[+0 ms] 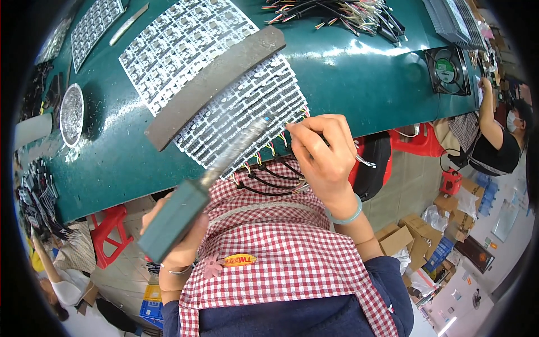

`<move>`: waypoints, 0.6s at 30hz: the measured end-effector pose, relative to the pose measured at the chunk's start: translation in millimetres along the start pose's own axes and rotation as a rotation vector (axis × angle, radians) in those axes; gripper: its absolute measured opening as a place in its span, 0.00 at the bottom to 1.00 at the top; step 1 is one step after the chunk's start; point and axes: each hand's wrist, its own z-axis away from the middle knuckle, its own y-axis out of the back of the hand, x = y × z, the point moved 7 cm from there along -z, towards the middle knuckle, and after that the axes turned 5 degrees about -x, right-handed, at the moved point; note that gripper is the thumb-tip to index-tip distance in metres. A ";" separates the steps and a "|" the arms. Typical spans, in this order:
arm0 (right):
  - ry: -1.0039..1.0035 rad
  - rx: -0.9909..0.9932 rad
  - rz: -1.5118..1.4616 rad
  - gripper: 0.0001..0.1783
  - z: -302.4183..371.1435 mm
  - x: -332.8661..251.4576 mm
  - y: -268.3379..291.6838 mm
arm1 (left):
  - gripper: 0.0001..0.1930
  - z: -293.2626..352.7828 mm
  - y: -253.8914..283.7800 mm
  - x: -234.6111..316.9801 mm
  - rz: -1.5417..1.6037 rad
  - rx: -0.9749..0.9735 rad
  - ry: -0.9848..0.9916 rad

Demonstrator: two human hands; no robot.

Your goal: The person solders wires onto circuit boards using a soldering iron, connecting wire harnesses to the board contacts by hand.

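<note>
My left hand (190, 241), at lower left of centre, is wrapped around the green block handle of the iron (185, 210), whose metal shaft slants up towards the middle of the frame. Its tip is over the boards (241, 109), near my right fingertips; I can't tell whether it touches anything. My right hand (327, 153), right of centre, has thumb and forefinger pinched together by the lower right edge of the boards, but whether a lead is caught between them is too small to tell.

The iron looks rigid and fairly light for its length, with the bulk in the handle, so I would take it only by the green block; the shaft is likely hot. The boards, mid-frame, seem thin, stiff and a little brittle, and I would lift them by the outer edges, clear of the small parts. The bar (219, 84) lying across them looks dense and heavy, best taken by both ends. Along the lower edge, the coloured leads (271, 149) look soft and springy and their joints fragile, so I would pinch a lead lightly near its end and not tug on the black cables (269, 182) hanging above my apron (269, 247). The worktop (359, 90) looks smooth and shiny, so a loose board could slide on it
</note>
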 end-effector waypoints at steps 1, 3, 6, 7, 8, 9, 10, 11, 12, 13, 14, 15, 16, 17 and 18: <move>0.000 -0.011 -0.002 0.17 -0.1 -0.2 -0.4 | 0.16 -4.8 -4.8 4.8 -0.008 -0.061 -0.056; 0.008 -0.017 -0.015 0.17 0.2 -1.6 0.1 | 0.15 -9.9 -9.3 15.2 -0.024 -0.128 -0.129; 0.011 -0.018 -0.017 0.17 0.7 -3.6 -0.1 | 0.13 -14.7 -15.6 20.7 -0.069 -0.202 -0.109; 0.013 -0.023 -0.020 0.17 0.6 -3.8 -0.5 | 0.14 -16.0 -16.0 23.6 -0.076 -0.196 -0.135; 0.015 -0.020 -0.017 0.16 0.2 -3.9 -0.5 | 0.14 -17.1 -16.1 26.0 -0.082 -0.189 -0.160; 0.015 -0.009 -0.013 0.16 0.4 -3.3 0.0 | 0.14 -18.2 -17.1 26.2 -0.083 -0.188 -0.161; 0.018 -0.017 -0.015 0.16 0.4 -3.7 -0.4 | 0.14 -19.0 -18.0 26.0 -0.079 -0.201 -0.154; 0.015 -0.020 -0.017 0.16 0.7 -3.6 -0.3 | 0.14 -19.5 -19.0 25.6 -0.076 -0.214 -0.147; 0.008 -0.020 -0.017 0.16 0.9 -3.2 -0.1 | 0.14 -20.1 -18.8 25.6 -0.076 -0.214 -0.148; 0.012 -0.023 -0.018 0.16 1.1 -3.5 -0.6 | 0.14 -20.3 -19.1 26.6 -0.079 -0.219 -0.168; 0.012 -0.022 -0.021 0.16 1.1 -3.5 -0.9 | 0.14 -20.2 -19.2 27.4 -0.081 -0.224 -0.189; 0.010 -0.014 -0.023 0.16 1.1 -3.4 -0.6 | 0.14 -20.0 -18.8 26.9 -0.081 -0.224 -0.189; 0.013 -0.021 -0.023 0.16 0.9 -3.5 -1.3 | 0.14 -19.6 -19.1 25.3 -0.080 -0.235 -0.182; 0.016 -0.021 -0.021 0.16 0.7 -3.8 -1.3 | 0.15 -18.7 -19.3 23.5 -0.079 -0.245 -0.175; 0.020 -0.006 -0.018 0.16 0.7 -4.1 -0.2 | 0.15 -17.2 -19.1 21.9 -0.079 -0.245 -0.175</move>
